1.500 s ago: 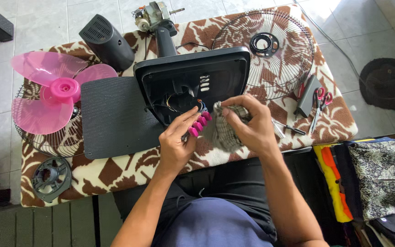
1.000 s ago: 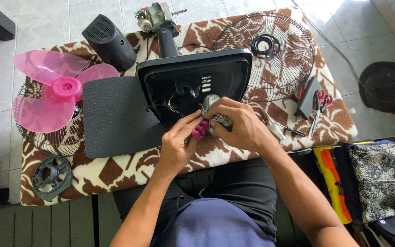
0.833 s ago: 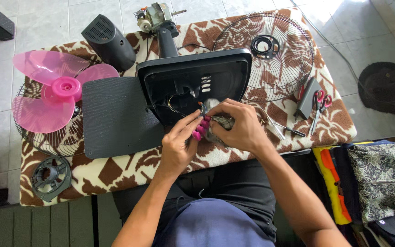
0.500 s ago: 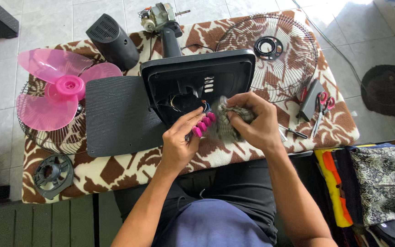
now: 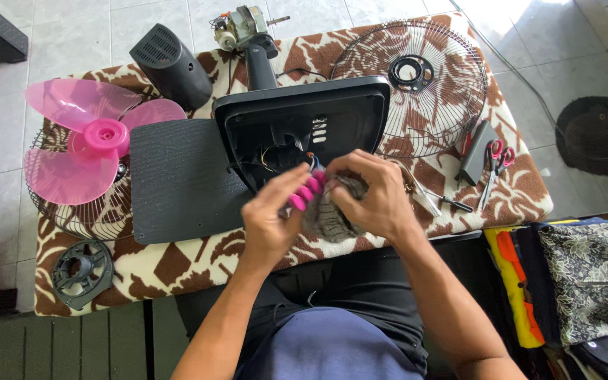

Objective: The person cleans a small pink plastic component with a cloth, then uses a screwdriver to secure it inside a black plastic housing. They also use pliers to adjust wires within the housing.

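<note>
Presently, left hand [image 5: 272, 225] has its fingers closed on a pink ribbed switch block [image 5: 306, 191], blurred w/ motion, wires trailing into the fan base. Right hand [image 5: 374, 197] has fingers clamped on a grey rag [image 5: 326, 218], pressed against the block. Both sit just in front of the upturned black fan base [image 5: 304, 123], its underside open, wiring visible inside.

Step in hand, by my judgement: wiping the switch block while it hangs off the base. Next move calls for steady grip and slack on the wires; tugging could strain them.

Outward: black base cover [image 5: 174, 179] lies left of base; pink fan blade [image 5: 93, 144] on a wire guard further left; second wire guard [image 5: 416, 77] at right; scissors [image 5: 494, 162] w/ red handles near tabletop [image 5: 177, 264] edge. Motor [image 5: 244, 24] at far edge.

No packages, labels or signs legible or evident.
</note>
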